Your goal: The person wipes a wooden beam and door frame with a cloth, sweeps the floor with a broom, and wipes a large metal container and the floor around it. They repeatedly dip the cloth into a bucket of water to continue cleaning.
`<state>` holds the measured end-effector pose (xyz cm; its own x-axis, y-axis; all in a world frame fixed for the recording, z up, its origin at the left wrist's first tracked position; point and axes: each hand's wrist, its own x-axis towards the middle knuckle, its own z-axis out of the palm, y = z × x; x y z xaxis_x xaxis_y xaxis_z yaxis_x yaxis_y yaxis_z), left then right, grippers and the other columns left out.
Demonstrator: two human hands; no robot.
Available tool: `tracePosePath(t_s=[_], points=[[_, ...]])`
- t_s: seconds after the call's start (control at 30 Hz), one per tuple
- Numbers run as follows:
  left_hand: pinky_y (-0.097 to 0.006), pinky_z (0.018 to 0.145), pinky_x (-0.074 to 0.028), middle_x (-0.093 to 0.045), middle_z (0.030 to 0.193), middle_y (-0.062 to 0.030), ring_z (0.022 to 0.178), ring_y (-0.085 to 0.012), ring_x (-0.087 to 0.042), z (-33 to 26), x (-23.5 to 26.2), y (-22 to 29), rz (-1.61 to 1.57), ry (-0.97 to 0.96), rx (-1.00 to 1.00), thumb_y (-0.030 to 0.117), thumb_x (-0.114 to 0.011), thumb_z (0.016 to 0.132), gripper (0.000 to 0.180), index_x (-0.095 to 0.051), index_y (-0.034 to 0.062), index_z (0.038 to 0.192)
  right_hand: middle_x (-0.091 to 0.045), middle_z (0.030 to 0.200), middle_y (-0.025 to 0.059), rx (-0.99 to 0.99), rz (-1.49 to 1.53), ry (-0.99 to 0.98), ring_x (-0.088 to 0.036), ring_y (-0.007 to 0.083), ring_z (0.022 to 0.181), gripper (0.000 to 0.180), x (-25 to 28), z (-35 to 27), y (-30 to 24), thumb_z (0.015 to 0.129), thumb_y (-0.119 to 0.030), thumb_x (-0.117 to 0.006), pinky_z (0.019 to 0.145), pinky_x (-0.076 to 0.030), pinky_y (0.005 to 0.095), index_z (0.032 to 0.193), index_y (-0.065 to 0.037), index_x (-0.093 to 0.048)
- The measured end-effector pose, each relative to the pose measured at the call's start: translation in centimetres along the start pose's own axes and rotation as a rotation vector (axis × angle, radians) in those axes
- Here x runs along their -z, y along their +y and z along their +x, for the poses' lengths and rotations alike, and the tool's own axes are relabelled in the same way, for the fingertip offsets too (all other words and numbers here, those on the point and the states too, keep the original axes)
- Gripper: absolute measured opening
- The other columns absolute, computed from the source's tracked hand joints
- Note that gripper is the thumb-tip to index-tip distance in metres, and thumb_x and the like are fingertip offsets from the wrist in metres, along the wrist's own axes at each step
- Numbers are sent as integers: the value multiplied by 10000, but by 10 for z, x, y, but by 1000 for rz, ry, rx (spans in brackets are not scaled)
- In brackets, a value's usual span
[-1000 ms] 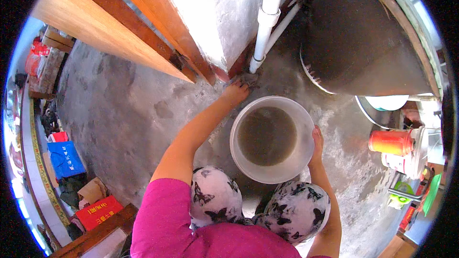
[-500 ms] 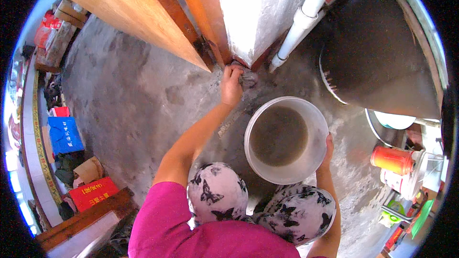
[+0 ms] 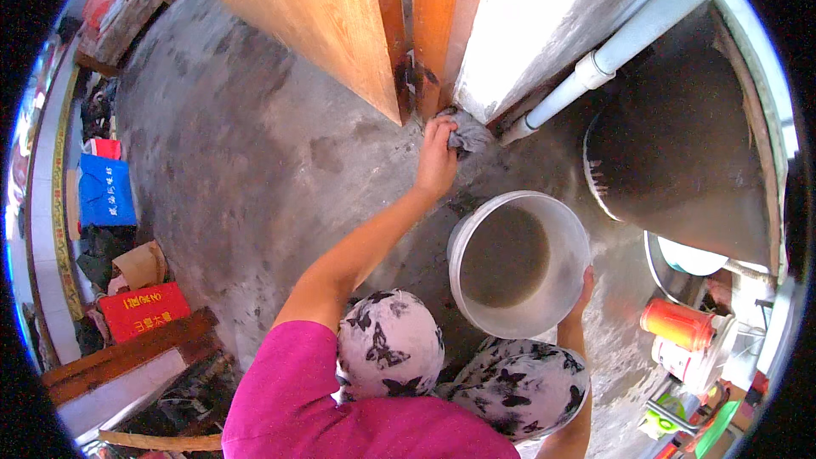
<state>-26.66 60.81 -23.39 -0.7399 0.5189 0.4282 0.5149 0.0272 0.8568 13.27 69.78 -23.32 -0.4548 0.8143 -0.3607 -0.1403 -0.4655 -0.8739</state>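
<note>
My left hand (image 3: 438, 157) is stretched forward and closed on a crumpled grey cloth (image 3: 470, 135). The cloth lies against the foot of the white wall corner (image 3: 510, 42), beside the orange-brown door frame (image 3: 435, 34). In front of my knees stands a white plastic bucket (image 3: 569, 259) with murky water (image 3: 503, 257) in it, tilted a little in view. My right hand (image 3: 581, 296) grips the bucket's right side, its fingers partly hidden behind the wall of the bucket.
A wooden door (image 3: 314, 17) stands open to the left of the frame. A white pipe (image 3: 586, 76) runs down beside the wall, with a large dark round vessel (image 3: 680, 144) at right. Boxes, a blue bag (image 3: 105, 191) and a red box (image 3: 146, 311) line the left.
The view has swung, so the door and wall sit further right. My left hand has shifted right with the cloth, which now shows more. The right hand stays on the bucket.
</note>
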Motion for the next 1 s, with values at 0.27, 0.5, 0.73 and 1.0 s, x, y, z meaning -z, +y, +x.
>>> tracePosePath(t_s=[0.27, 0.5, 0.73, 1.0], points=[[-417, 979, -439, -553, 1148, -211, 1094, -388, -549, -41, 24, -80, -91, -152, 364, 36, -571, 837, 306, -540, 5, 1140, -604, 1262, 103, 65, -11, 9, -580, 255, 1153, 562, -8, 6, 0, 1007, -499, -486, 998, -471, 419, 1335, -45, -536], [-400, 959, -429, -523, 1133, -167, 1072, -330, -523, -1, 76, 41, -16, 62, 22, 155, -768, 827, 457, -505, 9, 1171, -617, 1247, 98, 56, 34, -11, -593, 239, 1133, 508, 5, 9, 4, 1043, -458, -446, 987, -482, 409, 1308, -40, -558], [-454, 1005, -428, -447, 1259, -266, 1213, -422, -435, 95, 121, 173, 336, 303, -629, 106, -773, 752, 607, -518, 24, 1297, -590, 1249, 95, 37, 32, 18, -560, 241, 1157, 534, 3, 9, 0, 1047, -484, -405, 1011, -446, 394, 1320, -44, -533], [-453, 854, -503, -560, 1184, -151, 1045, -384, -556, 149, 87, 145, 674, 304, -748, 5, -716, 656, 519, -717, 228, 1125, -632, 1047, 54, 128, -125, 21, -600, 188, 962, 453, 10, 13, 8, 1027, -465, -468, 885, -492, 367, 1152, -55, -615]])
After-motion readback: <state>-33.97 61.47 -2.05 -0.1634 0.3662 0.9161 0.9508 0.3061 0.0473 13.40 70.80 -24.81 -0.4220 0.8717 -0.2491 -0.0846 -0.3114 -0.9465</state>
